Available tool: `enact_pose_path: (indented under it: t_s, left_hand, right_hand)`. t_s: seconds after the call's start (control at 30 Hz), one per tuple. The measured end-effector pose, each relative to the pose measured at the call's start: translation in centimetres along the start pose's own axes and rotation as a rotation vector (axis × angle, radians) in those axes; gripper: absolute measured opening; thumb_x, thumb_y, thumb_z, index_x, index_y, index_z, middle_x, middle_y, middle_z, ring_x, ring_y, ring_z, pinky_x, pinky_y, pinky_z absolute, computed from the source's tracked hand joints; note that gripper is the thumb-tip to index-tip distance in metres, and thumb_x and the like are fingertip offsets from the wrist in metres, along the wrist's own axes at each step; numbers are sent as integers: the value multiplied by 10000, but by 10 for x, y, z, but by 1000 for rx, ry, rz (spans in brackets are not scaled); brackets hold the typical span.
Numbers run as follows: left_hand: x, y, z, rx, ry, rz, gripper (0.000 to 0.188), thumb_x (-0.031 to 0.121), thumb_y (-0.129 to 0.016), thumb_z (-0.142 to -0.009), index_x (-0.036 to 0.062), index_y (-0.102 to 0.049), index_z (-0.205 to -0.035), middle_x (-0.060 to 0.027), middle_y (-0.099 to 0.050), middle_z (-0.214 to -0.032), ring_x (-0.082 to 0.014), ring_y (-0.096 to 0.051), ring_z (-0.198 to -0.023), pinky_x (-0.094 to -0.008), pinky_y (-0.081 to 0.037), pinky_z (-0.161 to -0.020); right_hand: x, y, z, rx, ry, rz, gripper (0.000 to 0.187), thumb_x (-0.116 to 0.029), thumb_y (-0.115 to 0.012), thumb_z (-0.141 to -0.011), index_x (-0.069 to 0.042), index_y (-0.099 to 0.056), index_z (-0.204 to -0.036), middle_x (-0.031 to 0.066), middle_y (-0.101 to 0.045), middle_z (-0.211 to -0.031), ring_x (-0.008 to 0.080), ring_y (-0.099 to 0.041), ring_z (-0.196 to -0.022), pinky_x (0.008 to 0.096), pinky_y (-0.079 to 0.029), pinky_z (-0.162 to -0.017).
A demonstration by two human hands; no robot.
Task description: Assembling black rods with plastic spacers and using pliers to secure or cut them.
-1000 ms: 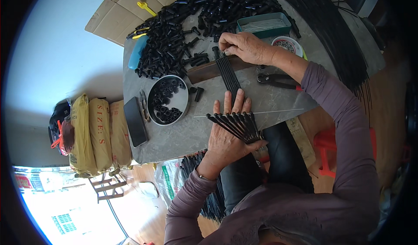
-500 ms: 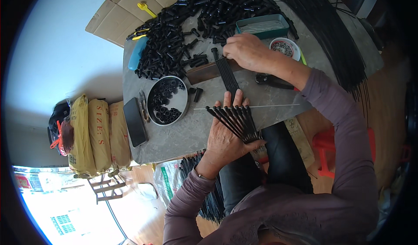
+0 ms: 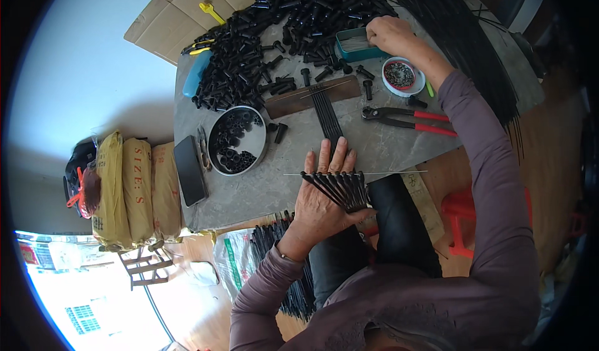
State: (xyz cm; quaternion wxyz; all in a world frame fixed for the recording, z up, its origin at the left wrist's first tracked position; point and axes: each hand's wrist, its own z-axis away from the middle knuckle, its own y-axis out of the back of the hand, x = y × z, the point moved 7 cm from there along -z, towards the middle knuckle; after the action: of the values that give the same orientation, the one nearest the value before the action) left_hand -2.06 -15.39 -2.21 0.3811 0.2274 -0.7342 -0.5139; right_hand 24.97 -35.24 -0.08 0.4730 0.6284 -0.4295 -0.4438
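My left hand (image 3: 321, 204) is in front of the table's near edge, its thumb closed over a fan of thin black rods (image 3: 340, 187) strung on a straight metal wire (image 3: 399, 172). Its other fingers stretch forward beneath that wire. More black rods (image 3: 327, 114) run from under these fingertips to a narrow wooden block (image 3: 290, 105), their far ends lying across it. At the far right, my right hand (image 3: 393, 36) reaches into a teal box (image 3: 362, 54) of thin metal wires (image 3: 354, 42). Its fingers are bent together; what they pinch is hidden.
Black plastic tubes (image 3: 249, 58) are heaped across the back. A round metal tin (image 3: 262, 136) and phone (image 3: 190, 170) lie left. Red-handled pliers (image 3: 390, 121) and a white dish (image 3: 419, 87) of small metal bits lie right. Long black rods (image 3: 462, 51) cover the far right.
My right hand has left the rod ends at the wooden block and moved right to the teal box. My left hand still holds the rods, and the wire across them sits slightly lower.
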Motion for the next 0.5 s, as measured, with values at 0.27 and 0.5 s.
enact_pose_path:
  t_s: [0.27, 0.5]
  left_hand:
    - [0, -1, 2, -9, -16, 3, 1065, 626, -717, -622, 21, -353, -1419, -168, -225, -1532, -352, -144, -1438, -502, -98, -1155]
    - [-3, -1, 3, -18, -5, 8, 1070, 635, -719, -629, 24, -346, -1424, -183, -235, -1526, -361, -153, -1435, -499, -93, -1155]
  right_hand:
    - [-14, 29, 19, 249, 182, 44, 106, -174, -624, -776, -75, -659, -778, 90, -657, -831, 299, -634, -830, 414, -488, -709]
    - [-92, 19, 63, 200, 492, -300, 108, -137, -595, -842, -82, -686, -858, 63, -627, -810, 267, -616, -830, 380, -485, -723]
